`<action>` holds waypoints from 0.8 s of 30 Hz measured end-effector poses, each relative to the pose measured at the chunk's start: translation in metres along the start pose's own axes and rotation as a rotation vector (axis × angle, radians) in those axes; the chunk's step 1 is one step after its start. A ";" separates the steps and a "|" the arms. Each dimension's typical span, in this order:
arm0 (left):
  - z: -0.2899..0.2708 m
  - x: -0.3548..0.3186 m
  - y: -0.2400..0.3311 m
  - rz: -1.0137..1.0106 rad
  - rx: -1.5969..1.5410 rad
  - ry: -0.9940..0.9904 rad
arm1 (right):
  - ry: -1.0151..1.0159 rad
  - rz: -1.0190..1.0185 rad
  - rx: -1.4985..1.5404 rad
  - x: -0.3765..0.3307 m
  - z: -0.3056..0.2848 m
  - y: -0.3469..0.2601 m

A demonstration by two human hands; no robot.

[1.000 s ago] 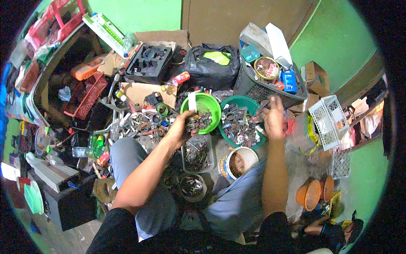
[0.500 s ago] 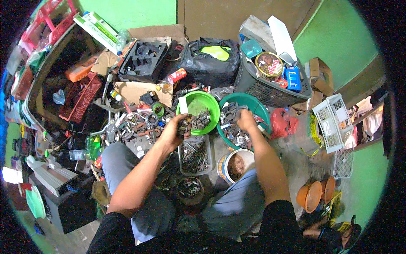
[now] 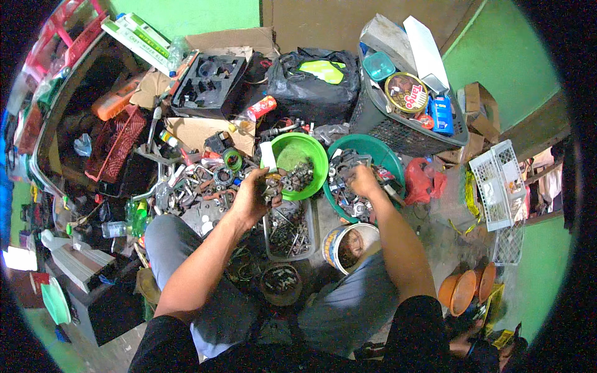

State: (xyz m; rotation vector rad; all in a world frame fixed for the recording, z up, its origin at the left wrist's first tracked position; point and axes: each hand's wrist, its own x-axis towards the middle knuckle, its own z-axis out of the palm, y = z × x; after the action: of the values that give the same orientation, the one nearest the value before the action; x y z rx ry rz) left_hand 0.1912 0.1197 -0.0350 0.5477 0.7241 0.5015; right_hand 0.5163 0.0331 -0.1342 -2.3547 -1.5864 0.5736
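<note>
A lime green basin (image 3: pixel 319 155) stands in front of me, with small dark metal parts (image 3: pixel 298 176) heaped in its near part. At its left rim my left hand (image 3: pixel 252 198) is curled round several small metal pieces (image 3: pixel 272 188). A white piece (image 3: pixel 267 156) stands at the rim just beyond those fingers. Beside it on the right is a dark green basin (image 3: pixel 393 163) of mixed metal parts (image 3: pixel 348 196). My right hand (image 3: pixel 363 184) reaches into this pile with its fingers bent together; what they grip is too small to make out.
Near my knees are a clear tub (image 3: pixel 311 252) of bolts, a round container (image 3: pixel 281 298) of small parts and a white bucket (image 3: pixel 331 252). Loose metal parts (image 3: pixel 199 186) cover the floor at left. Behind stand a black bag (image 3: pixel 311 93) and a loaded grey crate (image 3: pixel 388 127).
My right hand has shifted slightly nearer within the dark green basin. My left hand stays at the lime basin's rim, still holding metal pieces. The whole view has moved a little.
</note>
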 end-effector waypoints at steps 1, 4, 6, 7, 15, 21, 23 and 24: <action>0.001 0.000 0.000 0.019 0.004 -0.017 | -0.006 -0.008 0.048 -0.004 -0.007 -0.005; -0.001 0.000 0.000 0.000 -0.036 -0.096 | -0.049 -0.035 -0.004 -0.002 -0.001 0.001; 0.000 0.002 -0.001 -0.022 -0.059 -0.137 | -0.036 -0.026 0.041 -0.005 0.001 0.008; 0.002 0.003 -0.001 -0.016 -0.062 -0.136 | -0.032 -0.032 0.065 -0.004 0.000 0.003; 0.006 -0.016 0.005 0.022 -0.082 -0.133 | 0.327 -0.371 0.363 -0.026 -0.063 -0.126; 0.002 -0.036 0.009 0.035 -0.136 -0.212 | 0.269 -0.693 0.433 -0.090 -0.071 -0.212; 0.006 -0.044 0.010 0.042 -0.150 -0.194 | 0.255 -0.721 0.399 -0.098 -0.070 -0.219; 0.007 -0.048 0.010 0.047 -0.156 -0.185 | 0.248 -0.735 0.382 -0.102 -0.070 -0.222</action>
State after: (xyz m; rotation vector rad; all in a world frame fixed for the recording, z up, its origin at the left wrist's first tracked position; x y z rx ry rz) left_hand 0.1630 0.0961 -0.0015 0.4587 0.4922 0.5386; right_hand 0.3302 0.0241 0.0381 -1.3686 -1.8500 0.3520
